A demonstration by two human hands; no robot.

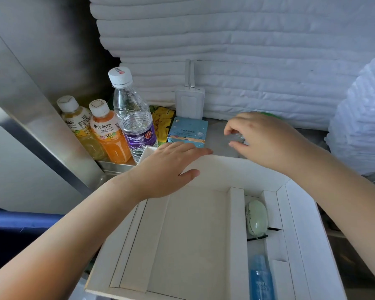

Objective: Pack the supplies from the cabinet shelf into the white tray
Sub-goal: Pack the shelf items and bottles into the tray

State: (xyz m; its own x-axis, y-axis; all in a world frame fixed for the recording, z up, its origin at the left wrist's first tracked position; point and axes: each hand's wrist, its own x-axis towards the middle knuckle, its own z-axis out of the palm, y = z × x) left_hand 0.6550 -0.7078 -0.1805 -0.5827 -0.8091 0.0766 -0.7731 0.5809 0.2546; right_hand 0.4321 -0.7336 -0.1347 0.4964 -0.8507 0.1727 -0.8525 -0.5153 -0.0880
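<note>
**Hands at the shelf (pixel 218 135) and the white tray (pixel 188 234).** The tray is sitting below the shelf's front edge, its far rim meeting that edge.

- **Left hand** (pixel 169 165): it is lying flat, fingers straight, across the tray's far left corner and holding nothing.
- **Right hand** (pixel 266 139): it is hovering over the shelf just beyond the tray's far rim. Thumb and fingers are pinching a small clear item (pixel 239 137), which is too small to identify.
- **Shelf, left side:** a yellow bottle (pixel 78 126), an orange bottle (pixel 108 135) and a water bottle (pixel 134 118) are standing side by side.
- **Shelf, beside the bottles:** a yellow packet (pixel 162 120) and a blue box (pixel 188 133) are sitting there, the box just beyond the left fingertips. Behind the box, a white charger (pixel 189 102) is standing against stacked towels (pixel 225 40).
- **Shelf, right side:** a white bag (pixel 359 126) is sitting there.
- **Tray, right compartment:** a green oval case (pixel 257 219) and a blue bottle (pixel 261 278) are lying inside.
</note>
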